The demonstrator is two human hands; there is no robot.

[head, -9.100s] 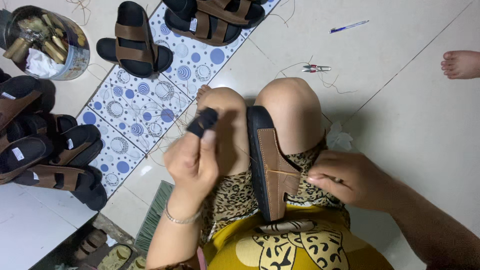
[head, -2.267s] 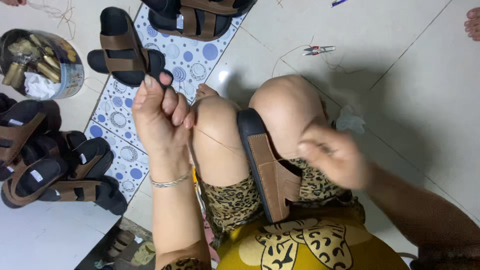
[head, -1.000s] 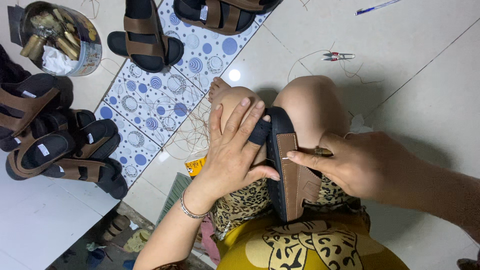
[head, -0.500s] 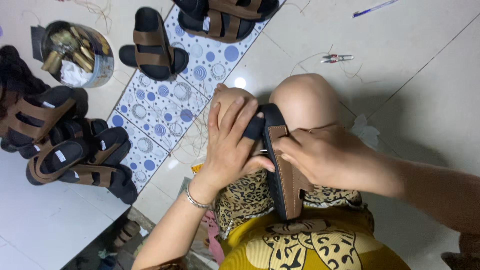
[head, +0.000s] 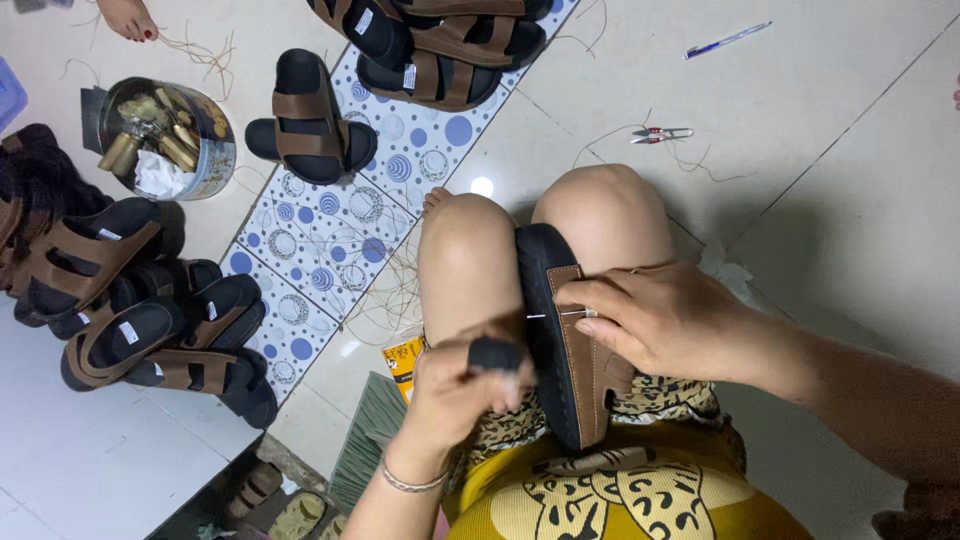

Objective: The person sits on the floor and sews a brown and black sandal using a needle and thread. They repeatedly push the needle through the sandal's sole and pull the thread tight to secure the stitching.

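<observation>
Sandal (head: 560, 350) sits wedged on edge between the knees, right hand (head: 665, 320) pinching a needle (head: 556, 314) at its brown strap, left hand (head: 462, 385) curled around a small black piece (head: 495, 353); thick sole looks stiff and light, so I'd grip there

Both hands work close together over the knees.
Left hand (head: 462, 385) curled, fingertips pinched; right hand (head: 668, 322) palm-down, thumb and forefinger pinched.
</observation>
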